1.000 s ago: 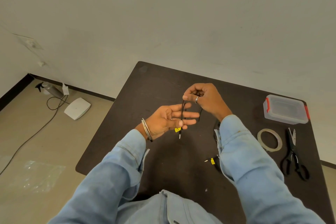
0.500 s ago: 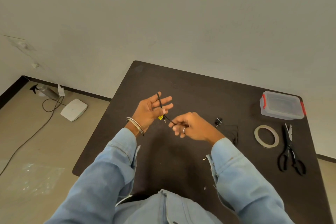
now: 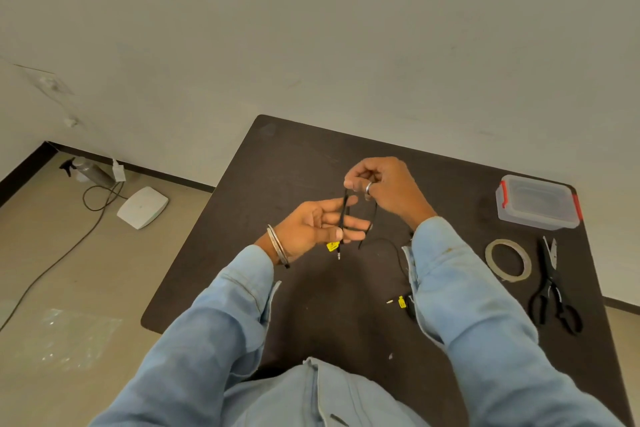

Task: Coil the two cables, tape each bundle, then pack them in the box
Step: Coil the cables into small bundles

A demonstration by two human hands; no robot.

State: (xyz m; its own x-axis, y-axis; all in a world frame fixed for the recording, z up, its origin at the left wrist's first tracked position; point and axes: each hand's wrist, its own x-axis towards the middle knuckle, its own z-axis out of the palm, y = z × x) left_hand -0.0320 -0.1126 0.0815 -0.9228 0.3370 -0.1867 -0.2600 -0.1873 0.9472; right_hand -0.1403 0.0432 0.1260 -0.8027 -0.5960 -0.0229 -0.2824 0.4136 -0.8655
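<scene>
A thin black cable (image 3: 343, 215) runs across the stretched fingers of my left hand (image 3: 317, 229); my thumb pins it, and its plug with a yellow tag (image 3: 332, 246) hangs below. My right hand (image 3: 384, 185) pinches the cable just above the left fingertips and leads a strand down toward the table. A second plug with a yellow tag (image 3: 401, 302) lies on the table by my right sleeve; I cannot tell which cable it belongs to. The clear box (image 3: 536, 206) with red clips stands shut at the far right. A tape roll (image 3: 508, 259) lies beside the scissors (image 3: 552, 288).
The dark table (image 3: 294, 163) stands against a white wall. Left of it on the floor are a white flat device (image 3: 142, 207), a spray bottle (image 3: 88, 170), a trailing cord and a clear plastic bag (image 3: 65, 336).
My right hand has risen from beside the left palm to above the left fingertips, laying another turn of cable over the left fingers. The left hand has turned palm-up and moved right.
</scene>
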